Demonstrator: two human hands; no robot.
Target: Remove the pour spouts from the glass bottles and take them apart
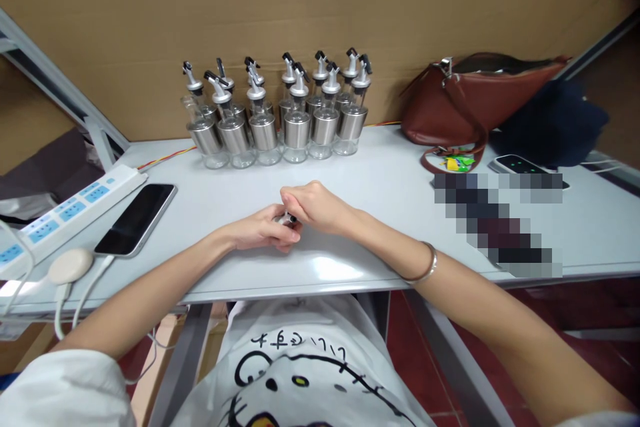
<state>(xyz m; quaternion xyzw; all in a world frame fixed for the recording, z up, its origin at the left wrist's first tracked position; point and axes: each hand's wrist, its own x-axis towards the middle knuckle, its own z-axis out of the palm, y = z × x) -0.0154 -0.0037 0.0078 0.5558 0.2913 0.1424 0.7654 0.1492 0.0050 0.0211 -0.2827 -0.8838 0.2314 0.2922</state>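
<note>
Near the middle of the grey table (395,207), my left hand (264,228) is closed around a small silver and black pourer top (286,219). My right hand (317,207) is closed against the same piece from above and the right, its fingertips touching it. Most of the piece is hidden by my fingers. Behind my hands, several glass bottles with steel sleeves (297,128) and silver and black pourer tops stand in two rows. The bottle at the far left front (204,137) shows an open glass neck with no pourer on it.
On the left lie a white power strip (70,213), a phone (137,219) and a round white charger (71,265) with cables. A brown bag (480,97), a dark cloth (555,120) and a black-topped device (520,167) are at the right, near a pixelated patch.
</note>
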